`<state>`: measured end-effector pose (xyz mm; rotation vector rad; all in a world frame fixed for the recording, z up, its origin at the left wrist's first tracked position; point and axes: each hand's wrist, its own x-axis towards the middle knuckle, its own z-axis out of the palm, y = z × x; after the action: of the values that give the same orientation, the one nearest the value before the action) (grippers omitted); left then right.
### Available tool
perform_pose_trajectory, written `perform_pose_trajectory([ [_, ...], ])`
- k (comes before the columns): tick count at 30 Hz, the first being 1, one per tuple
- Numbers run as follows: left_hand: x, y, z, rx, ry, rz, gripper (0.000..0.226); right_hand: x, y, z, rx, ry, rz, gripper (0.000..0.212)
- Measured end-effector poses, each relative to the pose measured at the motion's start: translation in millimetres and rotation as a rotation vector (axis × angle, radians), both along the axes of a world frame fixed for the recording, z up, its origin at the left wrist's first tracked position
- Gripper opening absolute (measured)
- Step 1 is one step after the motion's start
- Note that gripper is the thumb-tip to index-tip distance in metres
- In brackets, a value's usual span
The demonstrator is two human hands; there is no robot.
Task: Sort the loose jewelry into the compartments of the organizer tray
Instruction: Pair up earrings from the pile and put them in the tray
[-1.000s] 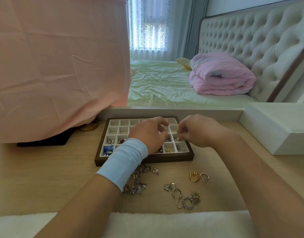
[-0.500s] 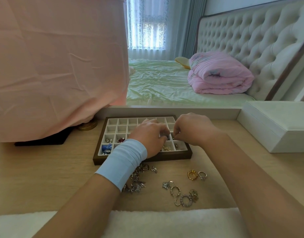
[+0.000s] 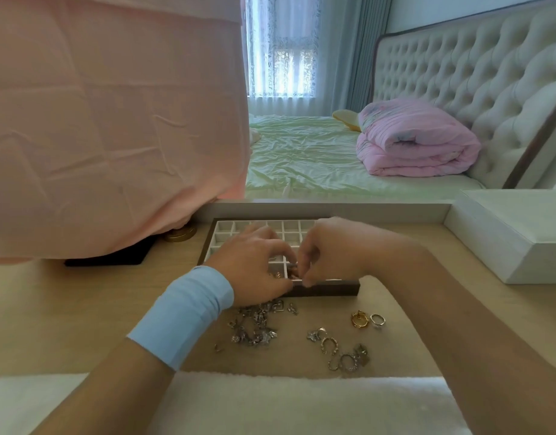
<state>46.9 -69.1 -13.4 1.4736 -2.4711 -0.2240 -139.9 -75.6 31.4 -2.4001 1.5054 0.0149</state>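
The organizer tray [image 3: 330,290] is dark-framed with white square compartments and lies on the wooden tabletop. Both hands hover over its front row. My left hand [image 3: 254,265], with a light blue wristband, and my right hand [image 3: 330,252] meet fingertip to fingertip, pinching a small piece of jewelry [image 3: 294,273] between them; the piece is mostly hidden. Loose jewelry lies in front of the tray: a tangled silver pile [image 3: 254,328], a gold ring [image 3: 359,319], a silver ring [image 3: 377,320] and several small rings and charms [image 3: 342,353].
A pink cloth [image 3: 113,120] hangs over something at the left, above a gold base [image 3: 180,235] and a black stand [image 3: 107,259]. A white box [image 3: 521,233] stands at the right. White fluffy fabric [image 3: 270,403] lines the near edge. A bed lies beyond.
Both hands have drawn back from the tray's middle toward its front row and closed in on each other, fingertips now meeting. The view has shifted slightly.
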Motion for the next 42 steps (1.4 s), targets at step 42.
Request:
perform_pose_trajectory([
  [42,33.4,-31.3,16.3,0.507,1.124,0.295,0.009,41.4,-40.3,0.8,-0.178,-0.699,-0.110,0.007],
])
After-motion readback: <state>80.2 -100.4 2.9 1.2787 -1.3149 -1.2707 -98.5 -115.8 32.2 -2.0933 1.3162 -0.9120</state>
